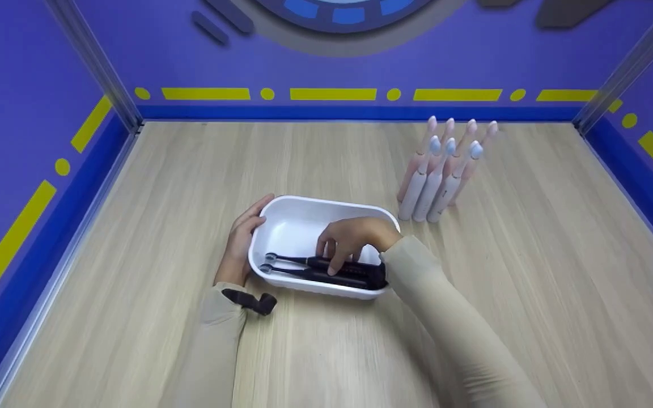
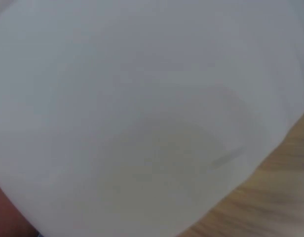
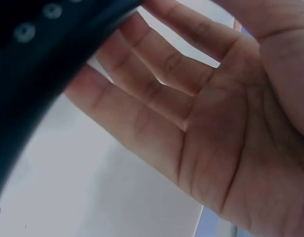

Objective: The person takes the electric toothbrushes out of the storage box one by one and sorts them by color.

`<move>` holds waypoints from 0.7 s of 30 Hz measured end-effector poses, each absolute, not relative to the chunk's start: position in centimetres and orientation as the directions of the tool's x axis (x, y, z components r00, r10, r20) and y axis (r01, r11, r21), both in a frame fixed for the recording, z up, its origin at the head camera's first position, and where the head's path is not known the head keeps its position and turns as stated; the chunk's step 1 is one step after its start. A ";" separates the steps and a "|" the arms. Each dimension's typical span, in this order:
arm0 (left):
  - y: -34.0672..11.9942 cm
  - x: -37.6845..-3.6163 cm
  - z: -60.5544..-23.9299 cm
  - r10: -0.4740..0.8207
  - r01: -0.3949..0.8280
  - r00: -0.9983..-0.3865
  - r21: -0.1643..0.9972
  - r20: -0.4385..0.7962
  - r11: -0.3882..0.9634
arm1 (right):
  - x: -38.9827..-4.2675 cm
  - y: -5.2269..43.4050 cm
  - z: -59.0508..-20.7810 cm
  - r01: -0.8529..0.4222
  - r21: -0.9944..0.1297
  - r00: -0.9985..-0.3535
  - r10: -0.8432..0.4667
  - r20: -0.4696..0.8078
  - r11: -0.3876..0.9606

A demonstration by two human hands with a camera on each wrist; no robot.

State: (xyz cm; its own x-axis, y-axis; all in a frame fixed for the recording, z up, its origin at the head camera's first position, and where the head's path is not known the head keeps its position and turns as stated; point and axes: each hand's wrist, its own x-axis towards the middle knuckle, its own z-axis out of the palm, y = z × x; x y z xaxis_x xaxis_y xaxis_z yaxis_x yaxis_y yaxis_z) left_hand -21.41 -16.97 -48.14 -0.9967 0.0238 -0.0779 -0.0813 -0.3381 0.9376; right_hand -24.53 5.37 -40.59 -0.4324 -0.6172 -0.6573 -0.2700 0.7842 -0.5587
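Observation:
A white plastic bin [image 1: 287,224] sits on the table before me. My left hand [image 1: 240,241] holds its left end, thumb at the rim and fingers along the outer wall; the bin's outside [image 2: 142,98] fills the left wrist view. Inside, black electric toothbrushes [image 1: 326,276] lie along the near wall, their two visible heads pointing left. My right hand [image 1: 352,238] reaches in from above and pinches the handle of the farther one, thumb on the near side. In the right wrist view its fingertips meet a dark handle [image 3: 38,74] with small round marks.
Behind and right of the bin, three white electric toothbrushes [image 1: 432,192] stand upright, with several pink ones [image 1: 408,181] close behind them. The wooden table [image 1: 190,170] is bounded by blue panels [image 1: 332,110] at the back and sides.

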 end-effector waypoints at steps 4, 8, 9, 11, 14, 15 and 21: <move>-17.0 -21.4 -48.1 0.020 -0.084 -0.996 0.938 -0.082 -0.336 | -24.5 5.3 -40.7 -0.255 -0.546 -0.439 -0.599 -0.670 0.798; -17.0 -21.5 -48.2 0.012 -0.082 -0.996 0.940 -0.083 -0.330 | -24.4 5.2 -40.7 -0.269 -0.529 -0.448 -0.591 -0.671 0.805; -16.9 -21.5 -48.2 0.010 -0.080 -0.997 0.941 -0.082 -0.328 | -24.4 5.2 -40.7 -0.271 -0.526 -0.450 -0.590 -0.671 0.806; -16.9 -21.5 -48.3 0.002 -0.074 -0.997 0.943 -0.077 -0.323 | -24.4 5.2 -40.8 -0.274 -0.519 -0.455 -0.585 -0.672 0.810; -17.0 -21.5 -48.4 0.004 -0.065 -0.998 0.946 -0.068 -0.319 | -24.4 5.2 -40.8 -0.270 -0.517 -0.456 -0.580 -0.675 0.813; -17.0 -21.5 -48.4 0.003 -0.064 -0.998 0.945 -0.067 -0.320 | -24.4 5.2 -40.9 -0.270 -0.517 -0.455 -0.581 -0.675 0.812; -16.9 -21.5 -48.3 -0.001 -0.072 -0.997 0.941 -0.077 -0.331 | -24.4 5.3 -40.9 -0.272 -0.532 -0.453 -0.595 -0.664 0.802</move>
